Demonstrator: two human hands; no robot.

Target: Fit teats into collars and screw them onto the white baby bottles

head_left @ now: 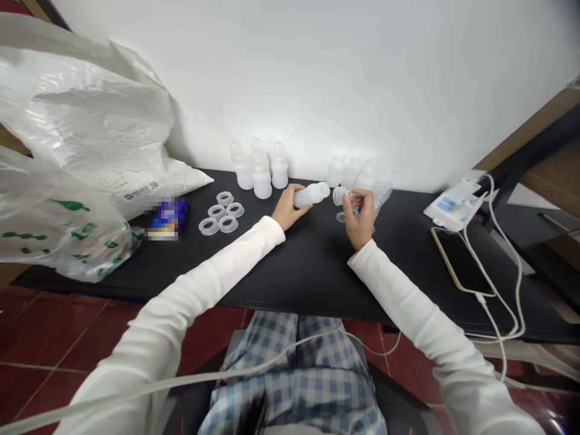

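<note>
My left hand [287,208] is wrapped round a small white plastic bottle [312,194], held on its side just above the black table [308,266], its neck pointing right. My right hand [360,214] pinches a small clear cap [341,195] close to the bottle's mouth, a short gap between them. A clear ring [341,217] lies on the table under my right hand. Both arms wear white sleeves.
Three capped white bottles [260,166] stand at the wall; more uncapped bottles [357,172] stand to their right. Several clear rings [221,214] lie left of my hands. Plastic bags [67,169] fill the left end. A phone [462,260] with cable lies right.
</note>
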